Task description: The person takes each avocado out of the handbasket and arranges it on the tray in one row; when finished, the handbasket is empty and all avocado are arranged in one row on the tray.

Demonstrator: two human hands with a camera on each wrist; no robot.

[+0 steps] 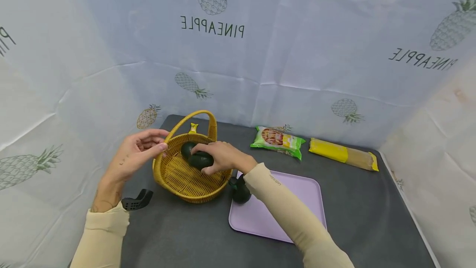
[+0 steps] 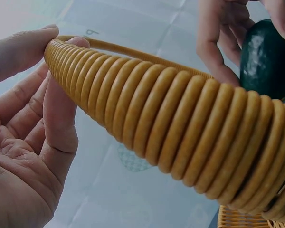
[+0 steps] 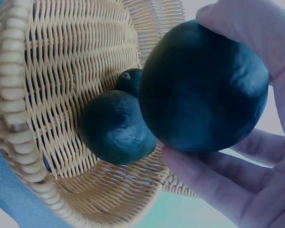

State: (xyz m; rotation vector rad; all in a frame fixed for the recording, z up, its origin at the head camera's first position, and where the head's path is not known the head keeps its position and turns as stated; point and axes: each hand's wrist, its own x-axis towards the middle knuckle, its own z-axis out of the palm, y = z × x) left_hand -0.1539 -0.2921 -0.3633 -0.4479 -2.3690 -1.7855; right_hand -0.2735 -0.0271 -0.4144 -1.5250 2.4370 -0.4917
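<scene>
My left hand [image 1: 135, 152] pinches the arched handle [image 2: 147, 109] of a yellow-brown wicker basket [image 1: 197, 198] between thumb and index finger. Over the basket, my right hand [image 1: 227, 157] grips a dark green avocado [image 3: 204, 90], its thumb on one side and fingers on the other. Beneath that avocado, a second avocado [image 3: 116, 127] lies inside the basket; a smaller-looking dark green one [image 3: 129, 80] shows partly behind it. Another dark avocado [image 1: 241, 193] rests on the left edge of a lilac tray [image 1: 297, 202], partly covered by my right forearm.
Behind the tray lies a green-and-white food packet [image 1: 279, 142], with a long yellow pasta packet [image 1: 343, 154] to its right. A small yellow wrapper [image 1: 193, 128] shows behind the basket. Pineapple-print cloth [image 1: 290, 53] walls the back and sides of the dark table [image 1: 178, 230].
</scene>
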